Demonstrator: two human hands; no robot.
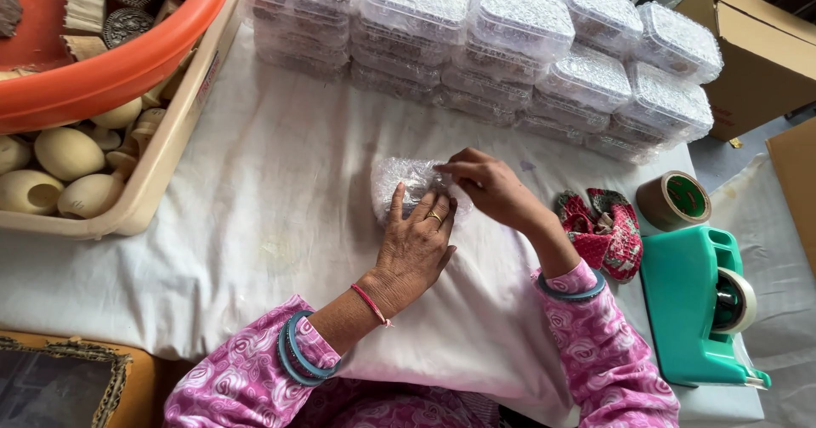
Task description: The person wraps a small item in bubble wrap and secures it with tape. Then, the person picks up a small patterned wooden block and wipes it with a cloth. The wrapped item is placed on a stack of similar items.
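Beige crate point(144, 198): far left, holding pale wooden egg shapes point(68, 152).
Left hand point(416, 245): flat, fingers spread, pressing down the bubble-wrapped bundle point(404, 181) mid-cloth.
Right hand point(489, 186): fingertips pinching the bundle's top edge.
Clear boxes point(510, 45): stacked behind.
Teal tape dispenser point(693, 305): far right.

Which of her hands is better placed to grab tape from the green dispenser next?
Probably the right hand: it lies nearer the green tape dispenser on her right and only pinches the bubble-wrapped bundle, while the left hand lies flat on it.
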